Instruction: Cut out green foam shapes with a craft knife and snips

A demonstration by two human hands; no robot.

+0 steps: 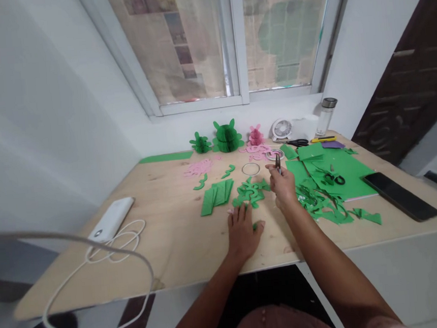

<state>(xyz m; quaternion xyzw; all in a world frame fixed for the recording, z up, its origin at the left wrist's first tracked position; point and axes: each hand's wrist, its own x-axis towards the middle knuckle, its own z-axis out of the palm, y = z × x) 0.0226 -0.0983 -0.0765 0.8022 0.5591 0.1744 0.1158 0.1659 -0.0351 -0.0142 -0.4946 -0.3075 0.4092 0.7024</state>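
My left hand [243, 232] lies palm down on the wooden table with its fingers spread, just below a heap of green paper shapes [249, 192]. Closed around a small dark-tipped tool, which looks like pliers [277, 163], my right hand [282, 183] is raised at the right of that heap. Green paper strips [217, 194] lie to the left of the heap, with two wavy green pieces [228, 172] behind them. A thin wire ring [250, 169] rests left of the tool. Green scraps [321, 203] are scattered beside my right forearm.
Green and pink paper figures [227, 136] stand by the wall, near pink cutouts [199, 167], a small fan [282, 129] and a glass bottle [326, 116]. Green sheets [351, 175] and a phone [401, 196] lie right. A white power bank [112, 220] with a looping cable is left.
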